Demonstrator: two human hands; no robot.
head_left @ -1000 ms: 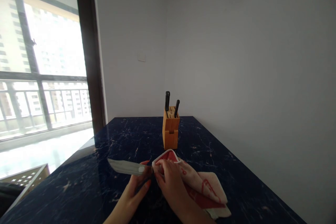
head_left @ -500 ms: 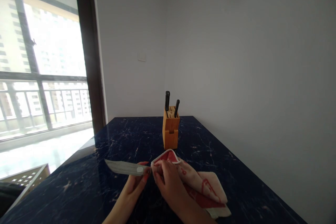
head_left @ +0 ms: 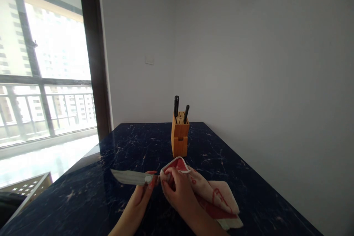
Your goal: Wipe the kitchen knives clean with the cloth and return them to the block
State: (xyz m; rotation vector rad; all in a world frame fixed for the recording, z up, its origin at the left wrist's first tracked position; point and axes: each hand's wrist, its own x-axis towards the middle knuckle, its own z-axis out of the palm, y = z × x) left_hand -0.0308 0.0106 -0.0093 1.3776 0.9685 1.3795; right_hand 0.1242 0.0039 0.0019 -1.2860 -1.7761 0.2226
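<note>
A knife (head_left: 128,177) with a broad, pale blade is held level above the table, its tip toward the left. My left hand (head_left: 142,191) is closed on it where the blade meets the handle. My right hand (head_left: 177,188) pinches a white and red towel (head_left: 208,188), which wraps round the knife's handle end. Most of that handle is hidden by the towel and fingers. The towel's loose part trails to the right over the tabletop. Just beyond my hands stands a wooden knife block (head_left: 180,136) with black-handled knives (head_left: 176,106) in its slots.
The dark blue marbled table (head_left: 132,140) runs back to a grey wall (head_left: 249,62). A large window (head_left: 55,51) lies to the left. At the lower left, beside the table, is a perforated light-coloured frame (head_left: 30,190) with something dark by it.
My left hand has shifted slightly toward the handle. The towel edge at the handle has moved a little to the right; the knife is almost still.
</note>
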